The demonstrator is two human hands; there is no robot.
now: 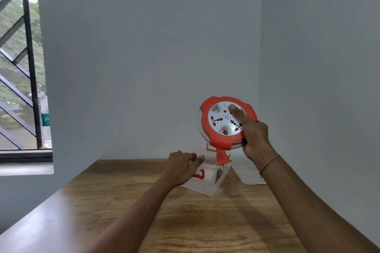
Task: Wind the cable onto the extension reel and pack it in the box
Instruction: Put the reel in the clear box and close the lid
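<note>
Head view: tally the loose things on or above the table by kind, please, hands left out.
Extension reel, held up in the right hand: 1
Clear box, left hand on its rim: 1
Clear lid, flat on the table: 1
Total: 3

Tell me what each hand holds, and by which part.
Right hand grips the reel at its right rim; left hand holds the box at its near wall.
</note>
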